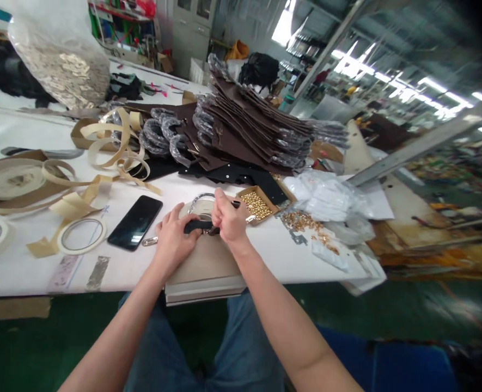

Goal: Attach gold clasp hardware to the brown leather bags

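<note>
My left hand [174, 238] lies at the left of a beige board-like stack [208, 264], its thumb and fingers closed on a short dark strap piece [199, 225]. My right hand [229, 216] is in a fist around a slim dark-handled tool [236, 204], mostly hidden by the fingers; its kind cannot be made out. The fist sits over the right end of the strap piece, where small metal parts show. Behind the hands, a plastic-wrapped handle loop [200, 197] curves up. A small metal piece [150, 241] lies beside my left wrist.
A black phone [135, 222] and tape rolls [81, 235] lie left. Right of my fist are a carton of gold-coloured studs [257, 204], loose gold hardware [301, 222] and white plastic bags [322, 193]. Stacked brown panels [252, 122] with wrapped handles rise behind.
</note>
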`<state>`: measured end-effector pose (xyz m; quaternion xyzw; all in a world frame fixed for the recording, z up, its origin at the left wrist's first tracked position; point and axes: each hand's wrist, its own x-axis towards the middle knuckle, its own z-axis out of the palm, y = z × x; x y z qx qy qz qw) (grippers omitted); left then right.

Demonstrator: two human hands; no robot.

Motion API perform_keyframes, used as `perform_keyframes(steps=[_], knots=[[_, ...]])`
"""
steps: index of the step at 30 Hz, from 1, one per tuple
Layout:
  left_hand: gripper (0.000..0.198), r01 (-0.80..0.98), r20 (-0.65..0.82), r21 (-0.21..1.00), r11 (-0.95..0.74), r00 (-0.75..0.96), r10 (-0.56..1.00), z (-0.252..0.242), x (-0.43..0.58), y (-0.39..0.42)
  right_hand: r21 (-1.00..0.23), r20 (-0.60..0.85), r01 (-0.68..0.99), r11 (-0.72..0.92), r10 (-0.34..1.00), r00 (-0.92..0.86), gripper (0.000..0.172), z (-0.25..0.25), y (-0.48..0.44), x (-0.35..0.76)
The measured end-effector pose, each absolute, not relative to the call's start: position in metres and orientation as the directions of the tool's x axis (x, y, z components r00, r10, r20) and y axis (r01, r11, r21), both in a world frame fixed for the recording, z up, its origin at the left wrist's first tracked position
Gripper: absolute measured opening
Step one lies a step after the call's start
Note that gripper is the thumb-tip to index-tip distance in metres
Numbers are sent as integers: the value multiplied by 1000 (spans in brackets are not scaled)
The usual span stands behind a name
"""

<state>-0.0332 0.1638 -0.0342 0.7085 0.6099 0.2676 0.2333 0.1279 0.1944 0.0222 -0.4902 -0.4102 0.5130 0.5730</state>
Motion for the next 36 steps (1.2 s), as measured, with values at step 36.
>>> perform_keyframes(steps=[36], knots=[[61,851,373,460,-252,73,925,28,-26,102,-967,-249,-46,-251,968,-43,63,-15,82,241]])
